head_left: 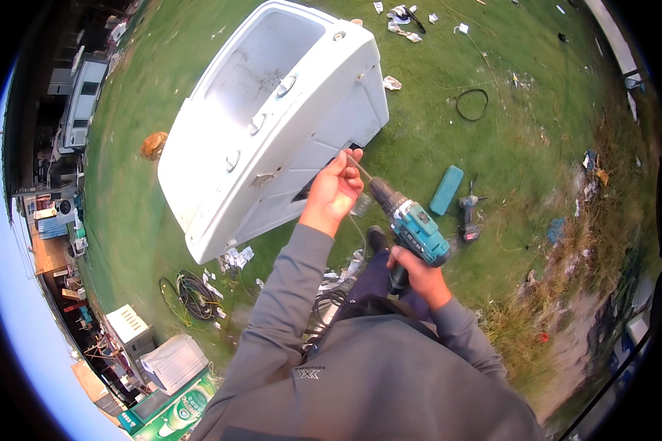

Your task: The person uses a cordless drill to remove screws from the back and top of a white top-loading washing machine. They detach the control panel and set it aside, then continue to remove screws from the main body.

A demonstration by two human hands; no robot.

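My right hand [421, 278] is wrapped round the handle of a teal and black cordless drill [418, 229]. A long thin bit [360, 168] sticks out of its chuck toward the upper left. Closed in a pinch at the tip of that bit is my left hand [332, 192]; whether a screw is also between the fingers is too small to tell. Just beyond my left hand, a white washing machine body [187, 165] stands tilted on the grass, with several knobs along its panel. Its ribbed side faces me, with dark openings near my left hand.
A teal case [446, 189] and a second, smaller power driver [468, 214] lie on the grass at right. A black belt loop [471, 104] lies farther off. Coiled cable [196, 295] and paper scraps [237, 256] are at lower left, near a grey-white metal box [173, 364].
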